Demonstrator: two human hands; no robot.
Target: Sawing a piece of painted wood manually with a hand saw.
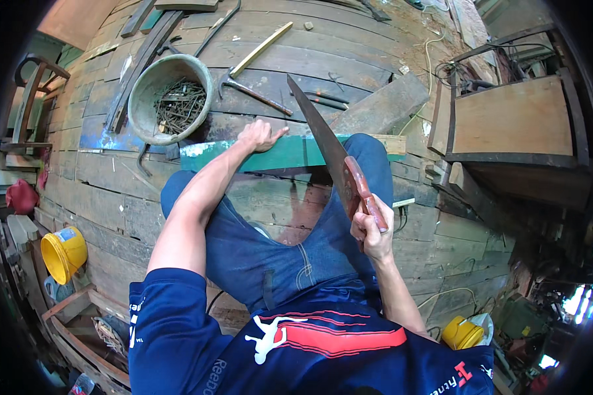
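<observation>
A handsaw [323,135] with a long dark blade and a reddish-brown wooden handle is in my right hand [375,230]. My fingers wrap round the handle, and the blade points up and away to the left, crossing over a green-painted board [290,153]. The board lies crosswise at my knees, with bare wood at its right end. My left hand [262,136] presses on the board left of the blade, its fingers bent at the far edge and one digit pointing right. Whether the saw teeth touch the board, I cannot tell.
A round tub [137,99] of nails stands at the far left. Beyond the board lie a pale-handled hammer [263,47], dark-handled tools [326,100] and a loose plank [385,105]. A wooden cabinet [510,122] stands right; a yellow bucket [64,253] is at left.
</observation>
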